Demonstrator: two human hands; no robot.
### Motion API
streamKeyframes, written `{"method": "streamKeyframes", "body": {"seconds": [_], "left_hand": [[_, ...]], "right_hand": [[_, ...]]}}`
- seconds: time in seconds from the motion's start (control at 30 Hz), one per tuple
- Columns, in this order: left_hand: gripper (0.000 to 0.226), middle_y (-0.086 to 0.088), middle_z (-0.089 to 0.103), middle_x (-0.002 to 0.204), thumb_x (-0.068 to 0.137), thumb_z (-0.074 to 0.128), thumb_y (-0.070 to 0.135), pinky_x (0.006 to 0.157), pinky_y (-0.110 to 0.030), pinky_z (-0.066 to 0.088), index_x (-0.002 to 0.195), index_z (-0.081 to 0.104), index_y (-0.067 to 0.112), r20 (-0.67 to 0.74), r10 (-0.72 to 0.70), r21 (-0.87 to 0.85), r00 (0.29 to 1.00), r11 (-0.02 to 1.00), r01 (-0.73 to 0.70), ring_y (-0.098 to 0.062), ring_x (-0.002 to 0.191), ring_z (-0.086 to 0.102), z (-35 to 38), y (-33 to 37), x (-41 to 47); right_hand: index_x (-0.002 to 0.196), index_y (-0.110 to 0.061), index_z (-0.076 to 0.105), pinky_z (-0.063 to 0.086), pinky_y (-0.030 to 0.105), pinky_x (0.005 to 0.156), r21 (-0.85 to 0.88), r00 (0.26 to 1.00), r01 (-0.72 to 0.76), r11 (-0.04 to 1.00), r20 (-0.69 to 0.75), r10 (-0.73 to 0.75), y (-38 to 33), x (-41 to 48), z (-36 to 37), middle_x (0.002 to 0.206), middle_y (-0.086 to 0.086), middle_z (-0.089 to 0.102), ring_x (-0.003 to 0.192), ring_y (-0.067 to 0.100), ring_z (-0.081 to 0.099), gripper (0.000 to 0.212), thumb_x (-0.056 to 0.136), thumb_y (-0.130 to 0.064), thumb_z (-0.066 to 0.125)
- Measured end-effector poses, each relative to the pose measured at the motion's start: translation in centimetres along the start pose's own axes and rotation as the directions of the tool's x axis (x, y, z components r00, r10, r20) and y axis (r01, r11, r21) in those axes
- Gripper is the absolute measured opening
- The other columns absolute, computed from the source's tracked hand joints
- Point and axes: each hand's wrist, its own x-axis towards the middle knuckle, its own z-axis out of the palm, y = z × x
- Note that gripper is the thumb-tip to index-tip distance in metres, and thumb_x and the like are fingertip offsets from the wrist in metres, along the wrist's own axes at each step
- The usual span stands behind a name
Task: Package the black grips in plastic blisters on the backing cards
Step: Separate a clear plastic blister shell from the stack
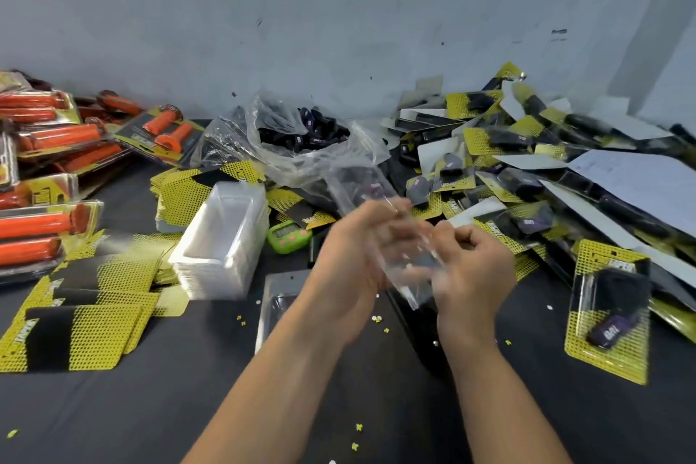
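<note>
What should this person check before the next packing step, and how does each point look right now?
1. Clear blister held in both hands: ok, left hand, right hand.
2. Grip inside that blister: cannot tell, blurred.
3. Loose black grips in the plastic bag: ok.
4. Backing cards within view at left: ok.
5. Spare blister stack: ok.
6. Work surface tidy: not ok, yellow scraps scattered.

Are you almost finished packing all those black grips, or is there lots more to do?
Lots more. Done: a big pile of packed cards on the right. In hand: both the left hand and right hand hold a clear plastic blister. Left: a bag of loose grips, a stack of blisters and spare cards.
</note>
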Motion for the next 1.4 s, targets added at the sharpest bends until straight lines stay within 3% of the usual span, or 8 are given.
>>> {"method": "streamKeyframes", "body": {"seconds": [0.17,0.37,0.5,0.6,0.83,1.0,1.17,1.4], "left_hand": [[0.029,-0.017,0.066,0.089,0.088,0.045,0.016,0.057,-0.028,0.053,0.110,0.060,0.006,0.013,-0.338,-0.041,0.941,0.940,0.338,-0.026,0.071,0.063,-3.1,-2.8,-0.6],[0.040,-0.024,0.068,0.086,0.073,0.055,0.023,0.056,-0.028,0.055,0.108,0.063,0.006,-0.151,-0.220,0.226,0.964,0.941,0.250,-0.029,0.067,0.064,-8.6,-0.4,-0.2],[0.050,-0.027,0.066,0.088,0.081,0.062,0.042,0.059,-0.034,0.058,0.116,0.061,0.006,-0.061,-0.150,0.055,0.987,0.987,0.153,-0.030,0.070,0.064,-8.8,-1.1,0.1],[0.054,-0.024,0.066,0.087,0.091,0.050,0.060,0.058,-0.031,0.056,0.112,0.061,0.011,-0.048,-0.094,0.001,0.994,0.996,0.094,-0.028,0.070,0.064,-8.0,-1.8,0.9],[0.050,-0.016,0.068,0.084,0.082,0.060,0.048,0.050,-0.022,0.048,0.113,0.064,0.008,-0.145,0.017,0.060,0.989,0.998,-0.008,-0.019,0.062,0.064,-9.3,-2.4,1.3],[0.058,-0.014,0.071,0.080,0.088,0.050,0.055,0.045,-0.022,0.044,0.124,0.065,0.012,-0.142,0.035,0.285,0.989,0.959,0.007,-0.020,0.061,0.067,-8.3,-3.1,1.9],[0.062,-0.014,0.071,0.080,0.090,0.057,0.057,0.046,-0.023,0.045,0.127,0.063,0.007,-0.187,0.041,0.260,0.982,0.966,0.009,-0.019,0.061,0.067,-8.7,-3.0,2.0],[0.055,-0.013,0.070,0.082,0.097,0.044,0.052,0.050,-0.022,0.046,0.125,0.062,0.007,-0.168,0.031,0.199,0.985,0.980,0.003,-0.018,0.063,0.067,-8.9,-2.9,2.0]], "right_hand": [[0.057,-0.018,0.060,0.035,0.028,0.050,-0.309,0.973,0.096,0.946,0.228,-0.025,2.4,0.9,-1.6,0.051,-0.007,0.059,0.054,0.012,0.056,0.033,0.085,-0.030,0.074],[0.066,-0.027,0.063,0.041,0.025,0.051,-0.351,0.943,0.178,0.919,0.329,-0.057,2.3,0.9,-2.2,0.051,-0.010,0.056,0.056,0.011,0.059,0.025,0.084,-0.033,0.079],[0.076,-0.029,0.066,0.041,0.029,0.059,-0.304,0.921,0.373,0.876,0.235,-0.310,1.0,0.7,-2.0,0.061,-0.011,0.061,0.069,0.015,0.057,0.017,0.089,-0.019,0.072],[0.102,-0.026,0.075,0.045,0.036,0.085,-0.280,0.816,0.547,0.789,0.386,-0.429,-0.1,-0.3,-0.1,0.092,-0.007,0.071,0.097,0.018,0.054,0.022,0.091,-0.009,0.065],[0.145,-0.020,0.051,0.037,0.047,0.108,-0.745,0.908,0.371,0.554,0.416,-0.048,1.1,6.0,-1.3,0.139,0.007,0.059,0.131,0.031,0.047,0.056,0.090,-0.021,0.064],[0.153,-0.023,0.038,0.036,0.047,0.110,-0.710,0.805,0.536,0.457,0.593,-0.023,3.4,5.7,-1.9,0.153,0.001,0.042,0.139,0.029,0.038,0.070,0.093,-0.043,0.067],[0.139,-0.026,0.062,0.048,0.042,0.098,-0.651,0.870,0.433,0.624,0.482,-0.102,3.4,4.9,-1.6,0.128,0.004,0.068,0.116,0.032,0.061,0.046,0.093,-0.022,0.069],[0.099,-0.024,0.075,0.026,0.038,0.100,-0.623,0.889,0.441,0.646,0.201,-0.412,2.8,4.2,-1.5,0.101,0.004,0.071,0.110,0.026,0.057,0.015,0.098,-0.022,0.061]]}}
